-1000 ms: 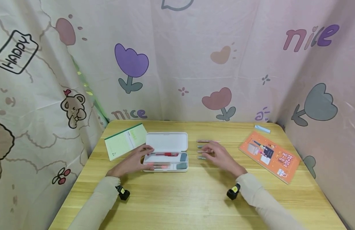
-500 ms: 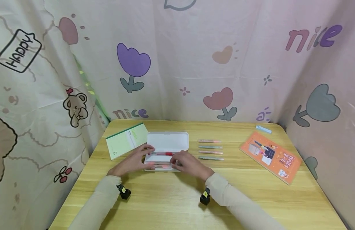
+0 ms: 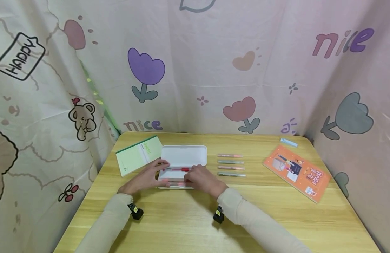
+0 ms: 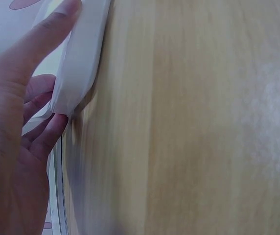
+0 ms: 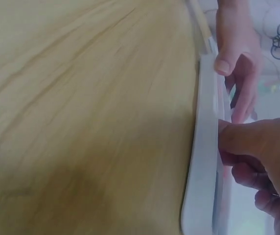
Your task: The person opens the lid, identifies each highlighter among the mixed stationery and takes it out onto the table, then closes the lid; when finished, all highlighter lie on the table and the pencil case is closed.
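A white pencil case (image 3: 183,154) lies with its lid raised at the middle of the table. My left hand (image 3: 143,180) grips its left end, the thumb (image 4: 57,22) along the front wall and the fingers round the far side. A red pen (image 3: 179,169) rests in the rear compartment, pink-and-clear pens (image 3: 175,184) in the front one. My right hand (image 3: 203,181) reaches into the front compartment with bent fingers, over the pens' right ends. In the right wrist view the case wall (image 5: 206,147) hides its fingertips, so I cannot tell whether they pinch a pen.
Several pens (image 3: 231,168) lie in a row right of the case. Behind the left hand is a green notebook (image 3: 136,158). An orange booklet (image 3: 296,172) and a small blue-and-white item (image 3: 289,142) lie at the right. A printed curtain (image 3: 195,70) hangs behind the table.
My right hand has moved left from the row of pens to the case, its fingers now lower in the front compartment. The left hand has stayed at the case's left end.
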A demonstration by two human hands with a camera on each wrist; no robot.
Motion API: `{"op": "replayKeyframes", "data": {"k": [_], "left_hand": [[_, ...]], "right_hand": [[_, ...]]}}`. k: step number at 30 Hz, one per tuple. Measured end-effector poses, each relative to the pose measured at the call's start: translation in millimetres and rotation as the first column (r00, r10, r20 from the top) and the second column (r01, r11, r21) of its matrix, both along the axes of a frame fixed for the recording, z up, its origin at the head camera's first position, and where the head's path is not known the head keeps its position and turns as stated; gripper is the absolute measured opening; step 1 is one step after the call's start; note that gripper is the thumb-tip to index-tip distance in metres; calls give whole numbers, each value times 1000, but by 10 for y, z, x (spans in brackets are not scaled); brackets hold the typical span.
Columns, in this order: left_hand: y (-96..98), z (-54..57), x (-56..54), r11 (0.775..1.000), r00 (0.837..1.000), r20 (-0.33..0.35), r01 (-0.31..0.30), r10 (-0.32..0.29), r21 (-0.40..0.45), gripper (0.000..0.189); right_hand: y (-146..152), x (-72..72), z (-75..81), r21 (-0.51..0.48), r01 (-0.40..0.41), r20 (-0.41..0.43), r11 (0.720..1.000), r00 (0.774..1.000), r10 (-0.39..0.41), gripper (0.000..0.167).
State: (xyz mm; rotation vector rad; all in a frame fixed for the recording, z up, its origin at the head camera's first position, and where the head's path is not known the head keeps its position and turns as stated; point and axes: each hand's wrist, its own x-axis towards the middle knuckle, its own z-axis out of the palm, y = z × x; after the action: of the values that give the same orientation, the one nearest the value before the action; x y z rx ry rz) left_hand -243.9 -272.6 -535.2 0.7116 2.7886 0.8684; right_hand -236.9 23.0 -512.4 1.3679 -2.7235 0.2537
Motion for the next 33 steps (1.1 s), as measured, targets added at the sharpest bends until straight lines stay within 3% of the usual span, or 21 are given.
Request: {"op": "replayKeyframes", "data": {"k": [4, 12, 27, 33], "left_hand": [[1, -3, 7, 1000, 1000, -3, 3, -3, 8, 93], [-11, -8, 8, 1000, 1000, -13, 8, -8, 7, 91], [4, -12, -17, 1000, 1000, -8, 7, -7, -15, 93], [-5, 0, -9, 1000, 1000, 7, -1, 1, -7, 95]], "right_hand": [[-49, 2, 9, 31, -8, -40, 999, 999, 9, 14], [-49, 10, 22, -61, -4, 7, 998, 1000, 5, 7], [-113, 30, 139, 113, 17, -13, 993, 1000, -15, 25], [-132, 36, 166, 106, 5, -15, 994, 1000, -4, 27]]}}
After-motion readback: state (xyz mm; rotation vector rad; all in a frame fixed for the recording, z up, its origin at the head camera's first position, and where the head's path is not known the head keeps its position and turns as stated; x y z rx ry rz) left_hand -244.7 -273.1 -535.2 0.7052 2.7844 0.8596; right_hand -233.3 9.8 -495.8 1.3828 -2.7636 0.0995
